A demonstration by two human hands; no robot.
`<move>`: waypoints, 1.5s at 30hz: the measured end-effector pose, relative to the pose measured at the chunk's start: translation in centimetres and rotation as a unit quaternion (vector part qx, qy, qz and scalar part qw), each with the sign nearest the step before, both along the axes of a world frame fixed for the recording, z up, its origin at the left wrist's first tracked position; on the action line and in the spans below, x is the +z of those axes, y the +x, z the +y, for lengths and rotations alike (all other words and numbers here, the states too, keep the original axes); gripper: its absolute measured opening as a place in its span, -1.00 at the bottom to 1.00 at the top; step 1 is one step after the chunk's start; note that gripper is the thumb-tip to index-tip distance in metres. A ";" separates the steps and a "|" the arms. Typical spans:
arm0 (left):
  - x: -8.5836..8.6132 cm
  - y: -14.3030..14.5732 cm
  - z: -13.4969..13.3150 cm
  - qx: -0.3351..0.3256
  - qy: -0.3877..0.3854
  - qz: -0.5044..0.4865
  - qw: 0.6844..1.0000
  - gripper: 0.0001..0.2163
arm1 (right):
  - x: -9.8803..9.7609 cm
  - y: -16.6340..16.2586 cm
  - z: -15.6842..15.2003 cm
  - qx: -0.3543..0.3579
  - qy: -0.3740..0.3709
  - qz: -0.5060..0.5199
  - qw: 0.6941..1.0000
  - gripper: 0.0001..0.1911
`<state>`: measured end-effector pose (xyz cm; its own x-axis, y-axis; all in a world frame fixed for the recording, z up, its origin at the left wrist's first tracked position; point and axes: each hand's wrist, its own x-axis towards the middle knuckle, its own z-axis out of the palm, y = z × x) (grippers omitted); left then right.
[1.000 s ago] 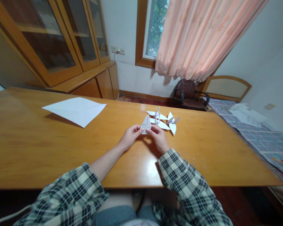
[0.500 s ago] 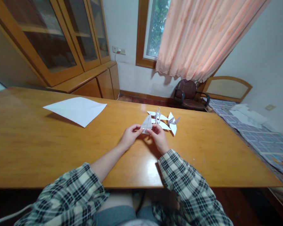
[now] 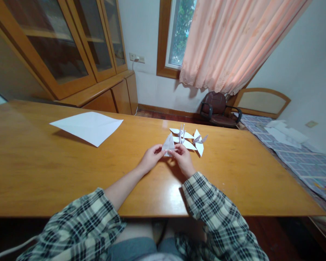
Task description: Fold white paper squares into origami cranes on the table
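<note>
A small folded piece of white paper (image 3: 168, 142), pointed at the top, is held up just above the table between both hands. My left hand (image 3: 151, 156) pinches its left lower edge, thumb in front. On the right lower edge, my right hand (image 3: 183, 158) has a matching pinch, and the two thumbs almost meet. Just behind and to the right stand several folded paper cranes (image 3: 199, 142) with spread wings. Two of them overlap in view, and the held paper partly hides the nearer one.
A large white paper sheet (image 3: 91, 127) lies at the left of the wooden table (image 3: 70, 177), its edges slightly raised. Past the far edge are a brown armchair (image 3: 216, 108) and a glass-door cabinet (image 3: 59, 69). A bed (image 3: 296, 145) stands at the right.
The folded paper has tipped slightly and its point sits a little lower. Both thumbs have shifted closer together along its lower part. The cranes and the large sheet have stayed put.
</note>
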<state>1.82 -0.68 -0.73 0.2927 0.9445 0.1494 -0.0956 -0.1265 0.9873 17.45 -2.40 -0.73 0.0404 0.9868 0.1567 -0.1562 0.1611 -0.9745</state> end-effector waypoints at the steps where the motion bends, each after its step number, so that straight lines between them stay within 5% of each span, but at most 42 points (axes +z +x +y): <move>1: -0.1 0.0 0.0 -0.004 -0.011 0.000 1.000 -0.69 | 0.0 0.0 0.0 0.003 -0.005 -0.001 1.000 -0.73; 11: -0.7 -0.1 0.0 -0.012 -0.072 -0.015 0.997 -0.64 | -0.4 0.1 0.0 0.035 -0.022 -0.022 0.999 -0.71; 20: 0.2 0.1 -0.3 -0.047 -0.121 -0.030 0.991 -0.63 | 0.7 0.9 -0.3 -0.061 0.153 -0.271 0.948 -0.57; 33: 0.3 -0.6 -0.3 -0.070 -0.131 0.001 0.989 -0.66 | 0.5 1.1 -0.2 -0.064 0.198 -0.266 0.941 -0.62; 39: 1.1 -0.5 -0.5 -0.072 -0.195 -0.061 0.976 -0.69 | 0.7 1.1 -0.3 -0.086 0.205 -0.256 0.941 -0.84; 45: 1.2 -0.2 -0.5 -0.058 -0.210 -0.102 0.971 -0.73 | 0.8 1.3 -0.4 -0.078 0.247 -0.267 0.928 -0.76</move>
